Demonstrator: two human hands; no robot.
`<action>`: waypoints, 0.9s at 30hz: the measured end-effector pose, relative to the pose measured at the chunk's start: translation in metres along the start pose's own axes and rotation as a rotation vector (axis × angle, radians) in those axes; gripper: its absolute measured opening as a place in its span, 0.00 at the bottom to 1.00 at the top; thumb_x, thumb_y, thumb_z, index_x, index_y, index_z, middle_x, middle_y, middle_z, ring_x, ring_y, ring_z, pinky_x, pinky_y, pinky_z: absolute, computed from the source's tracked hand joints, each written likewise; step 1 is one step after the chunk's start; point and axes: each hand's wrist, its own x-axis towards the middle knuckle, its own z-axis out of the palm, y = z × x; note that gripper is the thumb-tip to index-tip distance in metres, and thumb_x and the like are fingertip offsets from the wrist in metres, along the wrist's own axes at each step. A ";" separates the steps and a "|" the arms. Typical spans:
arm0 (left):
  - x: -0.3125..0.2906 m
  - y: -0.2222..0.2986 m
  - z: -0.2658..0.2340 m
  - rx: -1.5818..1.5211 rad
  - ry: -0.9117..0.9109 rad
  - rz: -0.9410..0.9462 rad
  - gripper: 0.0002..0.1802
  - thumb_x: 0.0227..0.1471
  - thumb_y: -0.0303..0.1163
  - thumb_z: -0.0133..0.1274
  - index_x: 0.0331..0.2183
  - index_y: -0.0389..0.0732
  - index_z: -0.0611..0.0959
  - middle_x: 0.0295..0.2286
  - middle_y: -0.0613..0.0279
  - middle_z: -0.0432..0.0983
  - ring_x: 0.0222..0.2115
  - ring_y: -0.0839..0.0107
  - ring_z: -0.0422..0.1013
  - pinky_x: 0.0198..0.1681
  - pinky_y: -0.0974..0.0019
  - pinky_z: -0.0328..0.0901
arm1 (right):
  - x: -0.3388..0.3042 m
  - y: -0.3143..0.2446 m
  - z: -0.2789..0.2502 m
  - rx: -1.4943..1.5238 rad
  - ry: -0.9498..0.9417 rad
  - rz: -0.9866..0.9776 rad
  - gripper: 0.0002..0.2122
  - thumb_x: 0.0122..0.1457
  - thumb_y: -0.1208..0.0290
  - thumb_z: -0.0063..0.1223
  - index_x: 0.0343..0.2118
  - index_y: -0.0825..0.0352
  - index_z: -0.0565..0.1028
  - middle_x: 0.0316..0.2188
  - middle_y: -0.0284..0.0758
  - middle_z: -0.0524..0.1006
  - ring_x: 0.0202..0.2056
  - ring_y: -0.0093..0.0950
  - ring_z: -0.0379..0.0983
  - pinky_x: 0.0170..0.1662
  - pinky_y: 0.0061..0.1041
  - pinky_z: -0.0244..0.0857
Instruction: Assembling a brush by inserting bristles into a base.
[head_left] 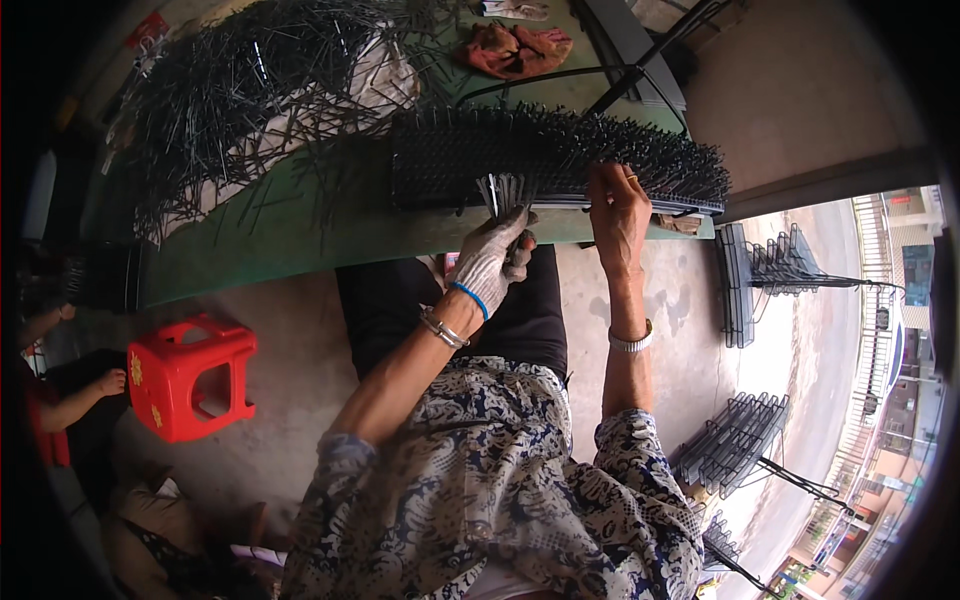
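Note:
My left hand (495, 260), in a grey knit glove, is closed around a bunch of thin dark metal pins (503, 192) that stick up from the fist. My bare right hand (618, 212) reaches up to a long black rack (450, 160) studded with many upright pins, its fingers pinched at the rack's front edge; whether they hold a pin I cannot tell. The rack lies along the near edge of a green table (300, 240). A big loose heap of the same pins (240, 80) covers the table's left part.
A red plastic stool (190, 375) stands on the concrete floor at the left. Another person's arm (80, 395) shows at the far left. Orange cloth (515, 48) lies on the table's far side. Stacks of black racks (745, 440) stand on the floor at the right.

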 end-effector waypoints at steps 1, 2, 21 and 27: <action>-0.001 0.000 0.000 0.000 0.000 0.001 0.12 0.56 0.40 0.56 0.35 0.40 0.80 0.19 0.68 0.70 0.14 0.84 0.61 0.14 0.79 0.51 | 0.000 -0.001 0.000 0.015 0.009 0.011 0.03 0.57 0.79 0.52 0.33 0.69 0.76 0.25 0.37 0.72 0.25 0.28 0.70 0.30 0.24 0.65; -0.002 0.001 0.001 0.006 0.013 0.009 0.12 0.56 0.40 0.56 0.35 0.41 0.80 0.19 0.68 0.71 0.14 0.84 0.61 0.14 0.79 0.51 | 0.000 -0.001 0.000 0.016 0.008 0.010 0.03 0.57 0.79 0.52 0.33 0.69 0.76 0.25 0.37 0.72 0.25 0.28 0.70 0.30 0.24 0.65; -0.008 0.002 0.000 -0.001 -0.068 0.043 0.13 0.57 0.39 0.55 0.36 0.39 0.80 0.19 0.69 0.71 0.15 0.85 0.60 0.15 0.80 0.48 | -0.011 -0.017 0.009 0.086 -0.062 0.102 0.11 0.62 0.72 0.52 0.46 0.65 0.78 0.29 0.31 0.74 0.28 0.21 0.70 0.30 0.21 0.63; -0.014 0.006 0.004 0.027 -0.008 0.056 0.11 0.57 0.38 0.56 0.35 0.40 0.79 0.20 0.68 0.72 0.15 0.84 0.62 0.14 0.80 0.49 | -0.005 -0.024 0.010 0.794 -0.457 0.527 0.07 0.60 0.73 0.53 0.34 0.73 0.74 0.25 0.31 0.76 0.24 0.18 0.70 0.29 0.19 0.64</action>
